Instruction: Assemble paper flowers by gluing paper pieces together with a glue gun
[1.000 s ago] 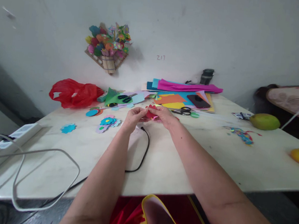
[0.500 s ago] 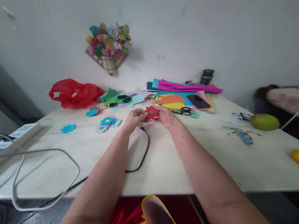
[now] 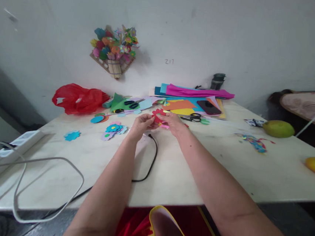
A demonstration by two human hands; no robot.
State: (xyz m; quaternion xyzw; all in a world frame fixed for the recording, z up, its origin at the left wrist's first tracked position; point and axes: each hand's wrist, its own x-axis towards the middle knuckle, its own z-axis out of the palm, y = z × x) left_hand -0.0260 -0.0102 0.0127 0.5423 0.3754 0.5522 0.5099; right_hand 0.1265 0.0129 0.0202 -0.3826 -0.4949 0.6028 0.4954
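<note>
A red paper flower (image 3: 158, 113) is held between both hands above the middle of the table. My left hand (image 3: 142, 125) pinches its left edge. From the other side, my right hand (image 3: 174, 124) grips it, and the thumb lies across the flower's centre. Something small and pink shows under the right fingers; I cannot make out what it is. Left of the hands lies a cluster of blue and purple paper flowers (image 3: 113, 129). Farther left is a single blue paper flower (image 3: 72, 136). Black-handled scissors (image 3: 195, 117) rest just beyond my right hand.
A red plastic bag (image 3: 79, 99) sits at the back left, near other scissors (image 3: 132, 104). Coloured sheets and a phone (image 3: 209, 107) lie at the back. A black cable (image 3: 153, 162) runs beneath my arms. A power strip (image 3: 23, 140) stands left, a green mango-like fruit (image 3: 279, 128) right.
The green centre of the red flower was visible before; my right thumb now covers it. Pink now shows below the flower, and a bit of red has appeared beside my right wrist.
</note>
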